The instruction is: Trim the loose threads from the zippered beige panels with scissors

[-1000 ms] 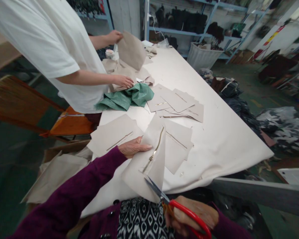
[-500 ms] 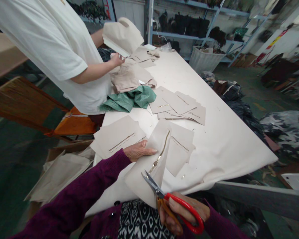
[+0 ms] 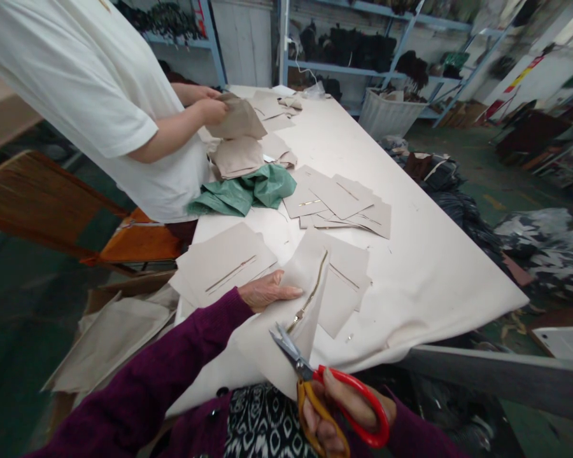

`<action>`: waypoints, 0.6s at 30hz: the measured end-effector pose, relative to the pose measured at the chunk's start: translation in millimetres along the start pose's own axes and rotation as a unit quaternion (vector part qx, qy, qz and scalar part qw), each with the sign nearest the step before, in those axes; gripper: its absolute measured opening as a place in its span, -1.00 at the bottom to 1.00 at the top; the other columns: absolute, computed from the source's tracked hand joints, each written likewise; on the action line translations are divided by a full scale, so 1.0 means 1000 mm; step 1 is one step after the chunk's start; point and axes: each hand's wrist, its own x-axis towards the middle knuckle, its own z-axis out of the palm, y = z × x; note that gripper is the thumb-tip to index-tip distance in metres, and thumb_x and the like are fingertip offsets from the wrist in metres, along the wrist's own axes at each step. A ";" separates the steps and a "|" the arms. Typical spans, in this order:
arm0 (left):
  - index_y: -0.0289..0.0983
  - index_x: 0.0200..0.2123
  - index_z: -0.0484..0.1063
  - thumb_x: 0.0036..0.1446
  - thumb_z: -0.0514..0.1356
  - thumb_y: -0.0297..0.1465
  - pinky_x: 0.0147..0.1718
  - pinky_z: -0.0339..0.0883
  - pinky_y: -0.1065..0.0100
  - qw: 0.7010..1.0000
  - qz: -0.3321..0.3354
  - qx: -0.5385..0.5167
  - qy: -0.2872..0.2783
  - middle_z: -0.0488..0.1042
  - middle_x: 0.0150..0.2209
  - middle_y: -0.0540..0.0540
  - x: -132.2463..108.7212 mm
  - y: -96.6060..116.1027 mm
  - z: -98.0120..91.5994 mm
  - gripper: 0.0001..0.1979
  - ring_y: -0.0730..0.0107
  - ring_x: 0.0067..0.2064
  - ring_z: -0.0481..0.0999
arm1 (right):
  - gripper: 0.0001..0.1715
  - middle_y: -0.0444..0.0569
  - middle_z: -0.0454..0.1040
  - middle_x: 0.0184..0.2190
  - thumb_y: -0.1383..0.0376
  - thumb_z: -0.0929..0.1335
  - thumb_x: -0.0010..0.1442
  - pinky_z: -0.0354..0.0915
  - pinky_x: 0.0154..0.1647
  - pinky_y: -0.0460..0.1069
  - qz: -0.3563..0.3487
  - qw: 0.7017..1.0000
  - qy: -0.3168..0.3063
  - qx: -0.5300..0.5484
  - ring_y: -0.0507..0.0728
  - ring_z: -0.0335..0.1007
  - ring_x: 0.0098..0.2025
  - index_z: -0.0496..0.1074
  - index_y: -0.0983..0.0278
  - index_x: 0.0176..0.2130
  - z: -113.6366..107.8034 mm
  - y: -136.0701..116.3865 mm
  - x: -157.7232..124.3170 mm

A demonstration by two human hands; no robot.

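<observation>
Beige fabric piece (image 3: pixel 277 331) with a brass zipper (image 3: pixel 310 296) sewn in hangs over the near edge of the cloth-covered table (image 3: pixel 410 267), pinched at its upper left by the left hand (image 3: pixel 266 291). Just below, the right hand (image 3: pixel 346 410) grips red-handled scissors (image 3: pixel 315 375), blades parted at the zipper's lower end. Across the table, a co-worker's hands (image 3: pixel 210 108) hold another beige piece.

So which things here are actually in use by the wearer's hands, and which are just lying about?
In use:
left hand holding the zippered fabric piece
right hand holding the red-handled scissors

Lying about:
green cloth
stack of cut pieces
piece with zipper
white basket
</observation>
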 end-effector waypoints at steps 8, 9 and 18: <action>-0.36 -0.38 0.44 -0.15 0.37 -0.30 -0.42 0.35 0.36 1.000 0.000 0.014 -0.005 0.52 -0.43 -0.07 -0.001 -0.008 -0.003 -0.71 0.37 -0.44 0.49 | -0.33 -0.28 0.07 -0.77 -0.13 0.08 0.26 -0.02 -0.81 -0.19 -0.001 0.982 0.093 -0.164 -0.12 -0.04 -0.80 0.23 0.30 -0.56 0.006 -0.010 -0.005; -0.36 -0.37 0.44 -0.15 0.37 -0.31 -0.42 0.35 0.36 1.000 0.002 0.013 -0.004 0.52 -0.42 -0.08 -0.001 -0.009 -0.004 -0.70 0.36 -0.44 0.49 | -0.34 -0.28 0.06 -0.78 -0.14 0.09 0.24 -0.03 -0.82 -0.19 -0.001 0.976 0.102 -0.190 -0.12 -0.04 -0.80 0.21 0.29 -0.57 0.009 -0.015 -0.005; -0.36 -0.35 0.45 -0.15 0.38 -0.34 -0.41 0.40 0.35 0.999 0.018 0.003 0.037 0.54 -0.40 -0.08 -0.003 -0.011 -0.021 -0.71 0.39 -0.44 0.50 | -0.32 -0.25 0.01 -0.76 -0.17 0.22 0.10 -0.21 -0.77 -0.15 -0.036 0.912 0.037 -0.407 -0.13 -0.15 -0.71 0.01 0.25 -0.70 0.024 -0.042 -0.015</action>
